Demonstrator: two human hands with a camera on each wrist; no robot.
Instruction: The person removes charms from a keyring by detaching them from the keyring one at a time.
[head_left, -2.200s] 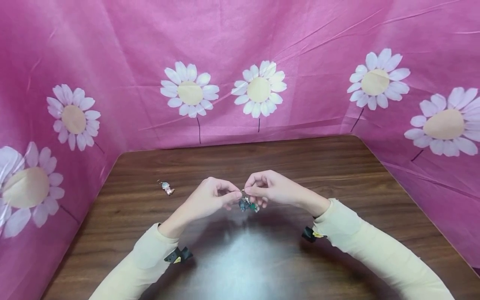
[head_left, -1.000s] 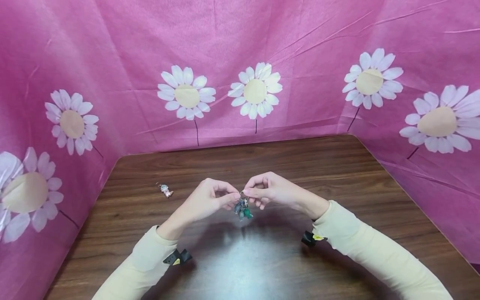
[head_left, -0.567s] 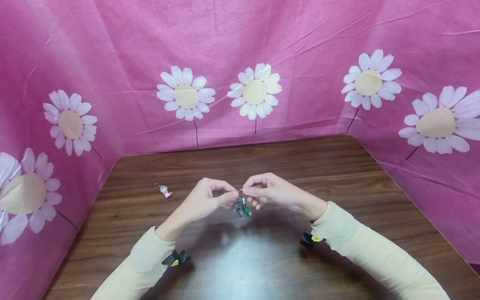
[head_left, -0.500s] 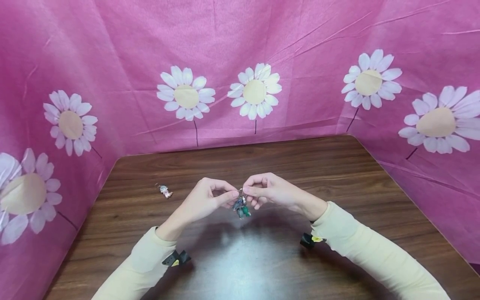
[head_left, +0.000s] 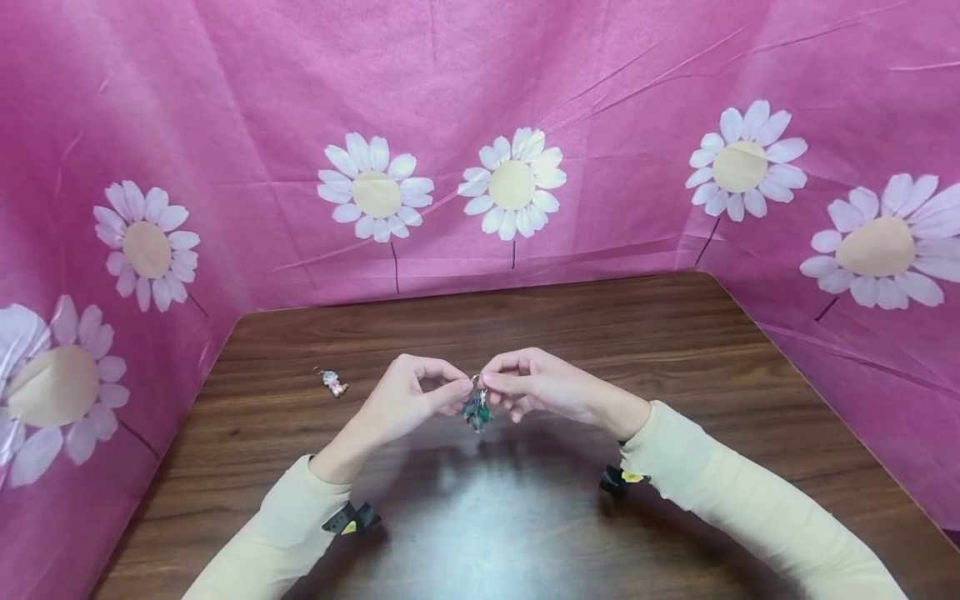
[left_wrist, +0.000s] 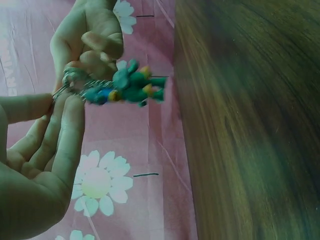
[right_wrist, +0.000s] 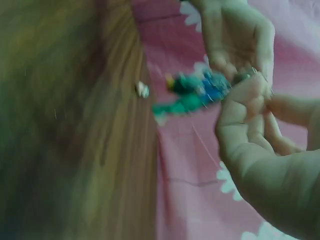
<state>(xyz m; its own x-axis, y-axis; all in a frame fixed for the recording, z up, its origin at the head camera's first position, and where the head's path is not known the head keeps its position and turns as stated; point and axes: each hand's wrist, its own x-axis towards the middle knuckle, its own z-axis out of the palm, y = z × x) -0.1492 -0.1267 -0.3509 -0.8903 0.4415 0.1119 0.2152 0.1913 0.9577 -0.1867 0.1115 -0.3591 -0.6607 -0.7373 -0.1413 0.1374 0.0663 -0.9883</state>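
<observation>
Here both hands, left hand (head_left: 408,402) and right hand (head_left: 534,387), pinch the key ring (left_wrist: 70,82) with its dangling charms (head_left: 476,411) above the table (head_left: 675,350), while one pink charm (head_left: 333,382) lies apart, seemingly unattached.

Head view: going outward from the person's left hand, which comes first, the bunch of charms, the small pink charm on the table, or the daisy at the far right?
1. Bunch of charms: pinched in the left hand, hanging between both hands.
2. Small pink charm: on the table, to the hand's left.
3. Far-right daisy: on the cloth wall, across the table.
</observation>
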